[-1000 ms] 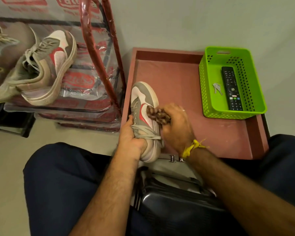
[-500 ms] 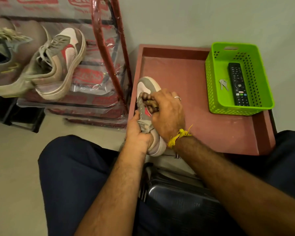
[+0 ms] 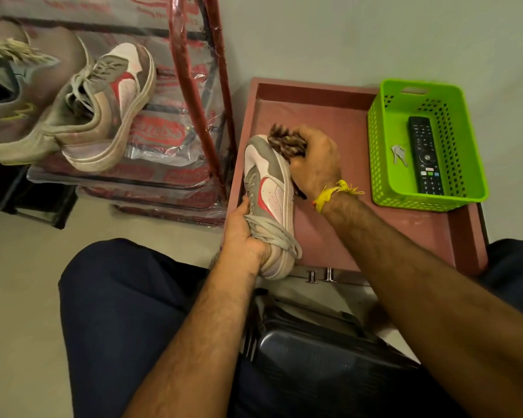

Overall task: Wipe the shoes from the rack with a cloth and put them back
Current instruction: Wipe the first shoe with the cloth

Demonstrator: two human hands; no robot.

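Here my left hand (image 3: pixel 242 233) grips the shoe (image 3: pixel 267 200) at its laces, over the tray (image 3: pixel 360 230) edge — heel hidden behind the wrist. My right hand (image 3: pixel 313 164) clenches the cloth (image 3: pixel 286 143) against the toe; its fingers are mostly hidden.

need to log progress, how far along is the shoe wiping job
Midway at best. In hand: the left hand grips the grey sneaker at its laces while the right hand rubs the cloth on its toe. Left: returning it to the rack. Whether its mate there is wiped, I can't tell.
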